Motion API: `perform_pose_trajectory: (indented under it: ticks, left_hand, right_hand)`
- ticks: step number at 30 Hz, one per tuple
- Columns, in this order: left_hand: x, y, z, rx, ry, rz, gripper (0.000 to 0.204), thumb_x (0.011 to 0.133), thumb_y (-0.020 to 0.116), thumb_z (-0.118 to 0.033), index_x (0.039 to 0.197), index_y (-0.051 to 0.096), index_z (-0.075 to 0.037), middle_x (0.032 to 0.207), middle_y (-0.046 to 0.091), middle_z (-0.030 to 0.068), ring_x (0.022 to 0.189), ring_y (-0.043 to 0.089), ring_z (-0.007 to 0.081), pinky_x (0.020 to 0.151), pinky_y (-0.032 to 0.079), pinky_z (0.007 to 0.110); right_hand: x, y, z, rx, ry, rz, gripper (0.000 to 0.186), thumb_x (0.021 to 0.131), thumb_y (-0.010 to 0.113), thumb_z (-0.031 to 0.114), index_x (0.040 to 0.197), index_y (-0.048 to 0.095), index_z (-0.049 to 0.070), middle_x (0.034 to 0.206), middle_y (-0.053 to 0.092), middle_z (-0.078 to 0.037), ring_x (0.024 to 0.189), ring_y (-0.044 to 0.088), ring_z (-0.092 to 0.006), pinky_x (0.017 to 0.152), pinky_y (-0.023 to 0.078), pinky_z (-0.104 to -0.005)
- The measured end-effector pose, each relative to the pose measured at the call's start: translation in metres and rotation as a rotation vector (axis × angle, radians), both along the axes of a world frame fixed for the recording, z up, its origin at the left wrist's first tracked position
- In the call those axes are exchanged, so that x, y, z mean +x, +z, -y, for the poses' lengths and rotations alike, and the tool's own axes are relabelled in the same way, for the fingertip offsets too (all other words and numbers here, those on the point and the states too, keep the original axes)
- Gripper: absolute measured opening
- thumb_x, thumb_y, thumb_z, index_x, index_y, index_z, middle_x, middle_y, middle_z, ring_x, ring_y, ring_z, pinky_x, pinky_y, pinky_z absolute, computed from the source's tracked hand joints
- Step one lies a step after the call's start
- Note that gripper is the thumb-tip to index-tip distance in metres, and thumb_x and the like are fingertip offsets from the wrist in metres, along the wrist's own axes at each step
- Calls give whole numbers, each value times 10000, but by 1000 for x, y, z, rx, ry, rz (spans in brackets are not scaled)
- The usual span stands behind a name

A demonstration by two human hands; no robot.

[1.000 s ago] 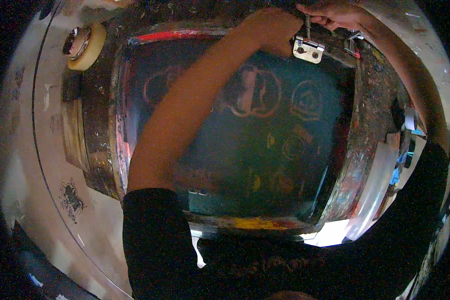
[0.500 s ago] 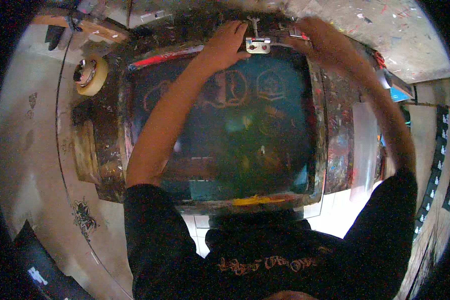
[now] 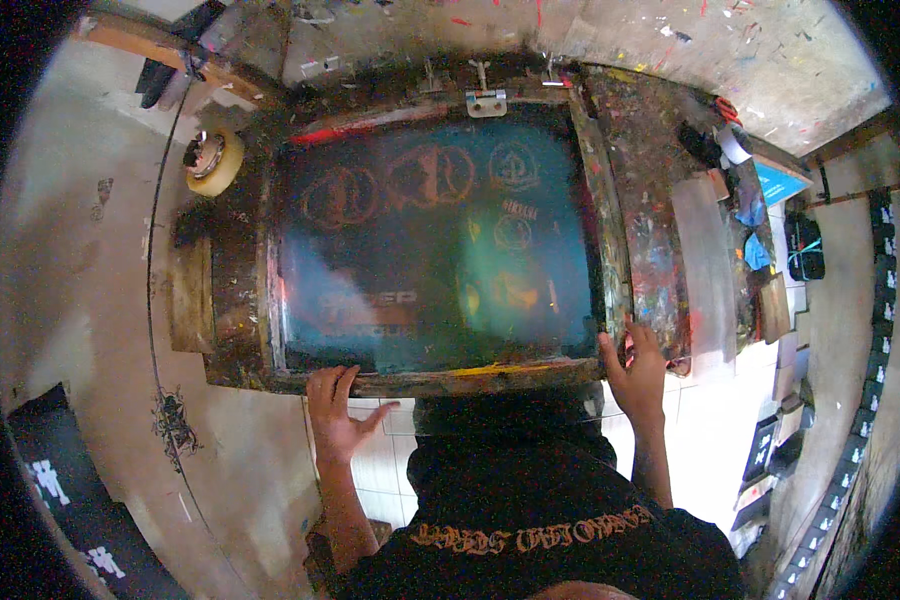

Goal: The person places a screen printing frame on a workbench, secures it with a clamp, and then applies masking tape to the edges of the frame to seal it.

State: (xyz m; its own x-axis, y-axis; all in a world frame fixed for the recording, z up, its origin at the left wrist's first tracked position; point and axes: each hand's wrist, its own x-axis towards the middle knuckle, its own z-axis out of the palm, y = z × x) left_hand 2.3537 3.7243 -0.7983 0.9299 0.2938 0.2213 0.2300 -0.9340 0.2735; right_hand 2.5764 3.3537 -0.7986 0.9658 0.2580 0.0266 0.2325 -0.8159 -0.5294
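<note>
A dark wooden screen-printing frame (image 3: 500,375), with blue-green mesh (image 3: 380,250) bearing faint logos and lettering, lies on a paint-stained board. A metal hinge clamp (image 3: 486,100) is at its back edge. My left hand (image 3: 340,410) rests its fingertips on the frame's front edge, left of the middle, with its thumb spread apart below. My right hand (image 3: 632,372) grips the frame's front right corner, thumb toward the inner side and fingers over the outer side.
Tape rolls (image 3: 215,162) sit at the left, beside a wooden strip (image 3: 190,290). On the right are a clear strip (image 3: 705,280), a white roll (image 3: 734,146), red scissors (image 3: 727,109) and blue scraps (image 3: 756,252). A paint-flecked wall (image 3: 670,35) stands behind; tiled floor (image 3: 695,420) shows below.
Both my hands have left the hinge clamp at the back and come down to the frame's front edge and front right corner. The view has shifted, showing more wall and surroundings.
</note>
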Motion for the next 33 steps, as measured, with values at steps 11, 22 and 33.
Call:
perform_pose_trajectory:
  ticks: [11, 22, 33]
  left_hand:
    - [-34, 43, -4, 64, -11, 134, 607, 623, 901, -421, 1039, 645, -61, 1081, 653, 107, 1018, 598, 323, 914, 458, 458]
    - [-30, 76, -20, -1, -57, 148, 612, 604, 903, -413, 1035, 652, -58, 1040, 659, 101, 982, 602, 323, 874, 461, 443]
    - [-20, 74, -8, 19, -38, 131, 586, 626, 904, -374, 1039, 652, -44, 1045, 657, 115, 988, 605, 327, 877, 463, 447]
  right_hand:
    - [-23, 71, -4, -16, -48, 5, 369, 887, 739, 294, 972, 661, -56, 790, 653, -171, 653, 621, -293, 604, 463, -402]
    - [-24, 90, -8, 54, -79, 27, 413, 863, 773, 302, 966, 667, -83, 786, 659, -147, 624, 582, -193, 578, 453, -348]
    - [-8, 87, -1, 21, -68, -38, 377, 880, 760, 313, 930, 668, -49, 779, 660, -154, 644, 615, -208, 583, 459, -359]
